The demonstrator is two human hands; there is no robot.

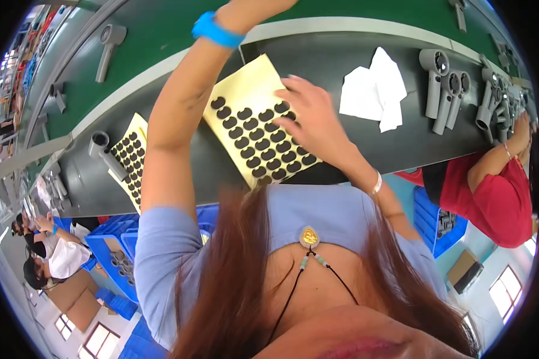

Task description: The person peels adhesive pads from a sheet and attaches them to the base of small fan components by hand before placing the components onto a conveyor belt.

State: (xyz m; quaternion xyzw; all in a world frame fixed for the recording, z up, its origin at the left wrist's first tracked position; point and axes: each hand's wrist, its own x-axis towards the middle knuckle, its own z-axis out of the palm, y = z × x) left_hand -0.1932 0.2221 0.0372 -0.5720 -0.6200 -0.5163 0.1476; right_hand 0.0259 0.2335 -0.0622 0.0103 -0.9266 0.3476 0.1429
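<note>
My left arm, with a blue wristband (217, 31), reaches far forward over the workbench. Part of my left hand (259, 7) shows at the top edge; its fingers are cut off from view. Below that arm lies a yellow backing sheet (245, 87) with rows of black rounded stickers (262, 133). The upper part of the sheet is bare. My right hand (314, 113) hovers at or rests on the sheet's right side, fingers apart and curved over the stickers, and no object shows in it. Whether its fingertips touch the sheet, I cannot tell.
White cloths or papers (365, 90) lie to the right, beside several grey handheld fans (435, 84). At left, another grey fan (105, 152) rests on a second sticker sheet (132, 157). A green conveyor (341, 15) runs beyond the bench. A co-worker in red (497, 197) works at right.
</note>
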